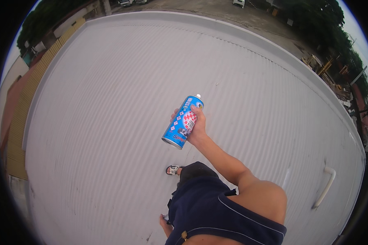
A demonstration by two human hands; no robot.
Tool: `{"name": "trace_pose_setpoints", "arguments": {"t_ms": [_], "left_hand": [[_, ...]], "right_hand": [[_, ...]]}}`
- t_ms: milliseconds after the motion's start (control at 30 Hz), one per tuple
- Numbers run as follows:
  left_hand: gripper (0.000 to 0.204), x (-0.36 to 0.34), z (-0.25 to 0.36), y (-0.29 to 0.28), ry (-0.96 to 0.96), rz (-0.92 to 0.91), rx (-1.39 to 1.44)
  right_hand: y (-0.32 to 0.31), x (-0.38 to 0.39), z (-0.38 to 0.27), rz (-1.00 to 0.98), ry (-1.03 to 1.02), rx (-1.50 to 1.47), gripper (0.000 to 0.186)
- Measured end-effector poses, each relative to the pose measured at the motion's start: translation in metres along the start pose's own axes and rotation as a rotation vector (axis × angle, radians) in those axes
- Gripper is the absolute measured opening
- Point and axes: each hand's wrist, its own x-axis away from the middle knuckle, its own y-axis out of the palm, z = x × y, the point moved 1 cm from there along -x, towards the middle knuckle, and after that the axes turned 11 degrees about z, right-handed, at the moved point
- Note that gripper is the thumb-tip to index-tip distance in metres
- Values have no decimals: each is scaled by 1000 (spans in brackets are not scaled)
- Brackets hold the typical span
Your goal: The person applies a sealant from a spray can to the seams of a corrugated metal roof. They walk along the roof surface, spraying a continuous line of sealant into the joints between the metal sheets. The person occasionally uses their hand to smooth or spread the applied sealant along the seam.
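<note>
My right hand (198, 127) is wrapped round a blue spray can (180, 124), held out in front of me at mid-picture. The can tilts, with its white nozzle up and to the right and its metal base down and to the left. Red and white checks and a row of diamond symbols mark its side; no cap covers the nozzle. Low beside my dark blue top, my left hand (163, 222) shows only in part. Its fingers curl at a small pale thing, mostly hidden by my body, whose kind I cannot make out.
Under me lies a pale grey corrugated metal roof (110, 102) with a raised edge on the far side. A white bent pipe (326, 188) rises from it at the right. Beyond the edge are ground, trees, parked vehicles and a yellowish roof (18, 134) at the left.
</note>
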Motion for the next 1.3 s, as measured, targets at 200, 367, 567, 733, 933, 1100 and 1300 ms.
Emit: {"name": "trace_pose_setpoints", "arguments": {"t_ms": [200,367,567,733,933,1100,1300], "left_hand": [[32,-21,-14,5,-106,-92,81],[38,-48,-27,7,31,117,-68],[40,-83,-24,0,-38,-47,-50],[40,-37,8,14,-17,0,-159],[37,-63,-23,-6,-121,-44,-17],[36,-50,-26,-3,-143,-104,-75],[55,-10,-4,-2,-70,-68,-237]], "right_hand": [[-20,15,10,-156,-528,937,42],[-20,2,-30,68,-61,-3,35],[-27,38,20,-211,-236,876,48],[-29,21,-30,-78,-174,389,55],[-18,39,-34,-12,-199,202,58],[-39,59,-32,-125,-1222,1218,60],[-49,42,-75,-73,-151,-45,49]]}}
